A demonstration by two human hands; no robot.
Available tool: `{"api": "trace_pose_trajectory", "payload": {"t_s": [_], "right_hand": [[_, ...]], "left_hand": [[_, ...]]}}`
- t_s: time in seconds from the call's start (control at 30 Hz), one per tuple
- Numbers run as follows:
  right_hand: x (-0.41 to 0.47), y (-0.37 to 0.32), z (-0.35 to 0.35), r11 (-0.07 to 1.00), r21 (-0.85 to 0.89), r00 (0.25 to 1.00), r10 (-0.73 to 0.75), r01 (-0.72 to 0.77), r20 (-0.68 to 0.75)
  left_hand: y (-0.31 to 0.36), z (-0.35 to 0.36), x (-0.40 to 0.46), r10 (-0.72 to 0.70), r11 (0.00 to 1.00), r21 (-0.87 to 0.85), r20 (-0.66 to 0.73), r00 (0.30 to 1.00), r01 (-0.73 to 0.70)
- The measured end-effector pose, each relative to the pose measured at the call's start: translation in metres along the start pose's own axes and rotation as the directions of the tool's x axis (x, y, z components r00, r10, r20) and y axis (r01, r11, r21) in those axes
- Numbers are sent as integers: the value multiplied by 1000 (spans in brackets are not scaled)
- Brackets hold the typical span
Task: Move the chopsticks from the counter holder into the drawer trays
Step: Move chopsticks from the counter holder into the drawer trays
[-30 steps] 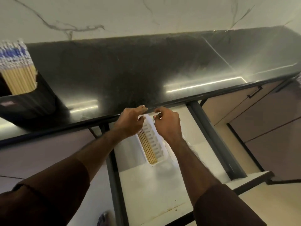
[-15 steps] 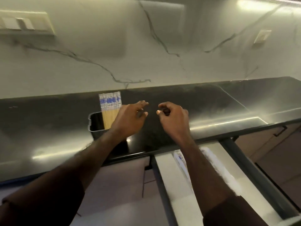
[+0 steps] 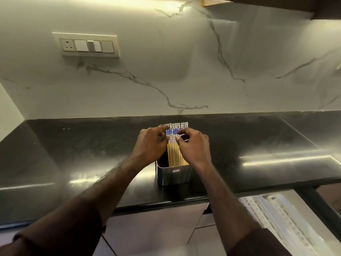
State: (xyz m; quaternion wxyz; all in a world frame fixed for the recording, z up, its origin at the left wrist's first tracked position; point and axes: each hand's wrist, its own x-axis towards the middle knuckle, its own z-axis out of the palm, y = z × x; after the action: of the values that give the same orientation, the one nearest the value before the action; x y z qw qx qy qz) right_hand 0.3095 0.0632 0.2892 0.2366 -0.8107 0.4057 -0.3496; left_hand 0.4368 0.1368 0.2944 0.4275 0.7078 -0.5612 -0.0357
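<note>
Chopsticks (image 3: pixel 175 152) standing upright in a dark holder (image 3: pixel 174 175) on the black counter (image 3: pixel 73 156), centre of the frame. Left hand (image 3: pixel 150 145) and right hand (image 3: pixel 193 146) on either side of the bundle, fingertips pinching at the blue-and-white tops; whether actually clenched on any stick, cannot tell. White trays (image 3: pixel 280 217) in the open drawer (image 3: pixel 313 202), lower right.

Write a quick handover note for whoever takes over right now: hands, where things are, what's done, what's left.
Left hand: fingertips on the chopsticks, grip not clearly shut.
Right hand: same, pinching at the blue tops.
The chopsticks stand upright in the dark holder on the black counter.
Drawer trays sit in the open drawer, lower right; contents unclear.
Left: lift a batch out, carry it to the trays, repeat until the holder is empty.
</note>
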Motion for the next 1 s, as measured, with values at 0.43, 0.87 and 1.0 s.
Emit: {"api": "trace_pose_trajectory", "payload": {"t_s": [0.43, 0.87, 1.0], "right_hand": [[47, 45, 69, 993, -37, 985, 115, -111, 132], [48, 57, 87, 989, -35, 985, 148, -146, 89], [49, 57, 89, 988, -23, 984, 154, -152, 94]], "left_hand": [[-77, 52, 60, -139, 990, -30, 14, 990, 139], [-93, 82, 81, -286, 895, -366, -35, 958, 254], [-94, 82, 80, -367, 810, -492, 2, 930, 320]]}}
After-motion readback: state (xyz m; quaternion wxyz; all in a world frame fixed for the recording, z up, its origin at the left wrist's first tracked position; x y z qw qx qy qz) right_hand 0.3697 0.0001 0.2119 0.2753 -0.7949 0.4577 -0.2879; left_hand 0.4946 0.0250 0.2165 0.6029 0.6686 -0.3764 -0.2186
